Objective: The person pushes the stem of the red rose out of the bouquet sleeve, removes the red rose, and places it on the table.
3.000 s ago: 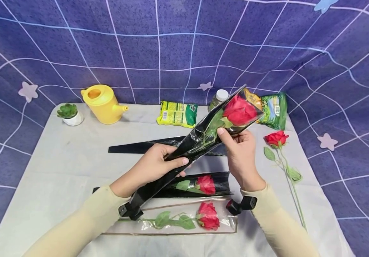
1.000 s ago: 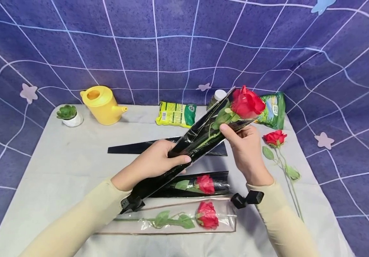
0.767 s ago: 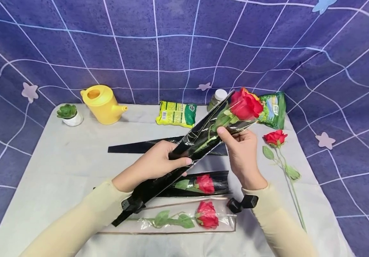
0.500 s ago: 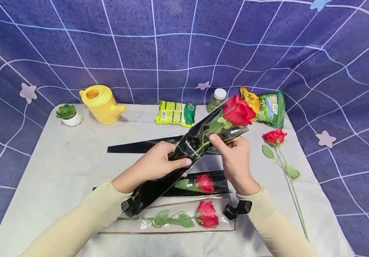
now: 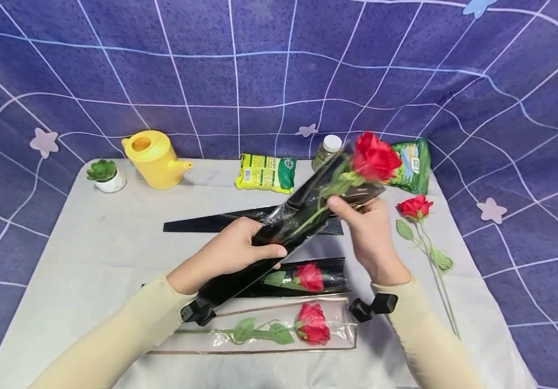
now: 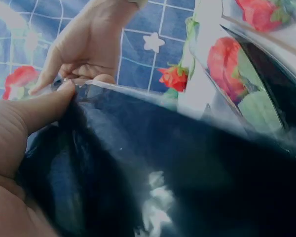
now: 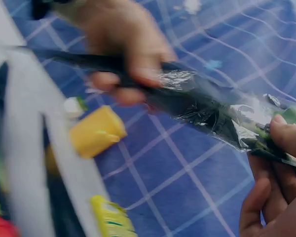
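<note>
Hands: the fingers of the left hand are curled round the black sleeve at about mid-length. The fingers of the right hand pinch the held rose below its bloom, near the sleeve's mouth; whether they also catch film cannot be told. Sleeve and rose slant above the counter, stem along the sleeve, bloom past the mouth.

Method, as judged: seating the rose calls for a light left hold, firm enough to stop slipping, slack enough to pass the stem. The right hand should guide along the sleeve's axis, with leaves swept toward the bloom to avoid snagging. The film looks creased; an off-line push risks crumpling it further.

Containers: 3 sleeves lie on the counter. The flat black sleeve shows no flower in its visible part. The filled black sleeve contains 1 rose. The clear sleeve contains 1 rose, with stem and leaves visible. The white pot holds a succulent. The lidded jar's contents are not identifiable; the yellow watering can's interior cannot be verified.
</note>
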### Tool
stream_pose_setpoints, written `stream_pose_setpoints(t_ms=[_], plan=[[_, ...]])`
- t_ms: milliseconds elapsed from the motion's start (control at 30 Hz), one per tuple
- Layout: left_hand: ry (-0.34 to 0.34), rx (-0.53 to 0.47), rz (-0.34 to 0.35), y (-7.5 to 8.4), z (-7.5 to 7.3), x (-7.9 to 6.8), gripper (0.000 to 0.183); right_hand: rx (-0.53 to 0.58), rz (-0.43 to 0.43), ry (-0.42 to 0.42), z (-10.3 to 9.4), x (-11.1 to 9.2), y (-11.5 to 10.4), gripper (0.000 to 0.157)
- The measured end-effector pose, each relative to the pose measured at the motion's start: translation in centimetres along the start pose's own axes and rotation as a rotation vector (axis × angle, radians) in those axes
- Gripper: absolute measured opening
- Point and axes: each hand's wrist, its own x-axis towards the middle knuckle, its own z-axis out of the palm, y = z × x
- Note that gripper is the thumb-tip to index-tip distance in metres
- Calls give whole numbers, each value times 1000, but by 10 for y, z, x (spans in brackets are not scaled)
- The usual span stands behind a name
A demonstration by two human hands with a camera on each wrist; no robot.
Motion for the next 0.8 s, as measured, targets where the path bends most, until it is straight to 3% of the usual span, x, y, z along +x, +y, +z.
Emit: stream_pose_setpoints(t_ms=[133, 267, 500, 733, 800], plan=[[9, 27, -11, 2, -3, 2, 25, 131, -25, 23, -5, 7, -10, 35], [12, 9, -34, 4, -5, 1, 27, 175, -9, -1, -3, 8, -14, 39], [25, 47, -15, -1, -9, -4, 27, 175, 12, -23, 3, 5, -10, 41], [81, 106, -7, 3, -10, 4, 34, 77, 9, -10, 13, -3, 0, 36], [77, 120, -14, 5, -11, 6, 36, 106, 11, -17, 15, -3, 1, 34]])
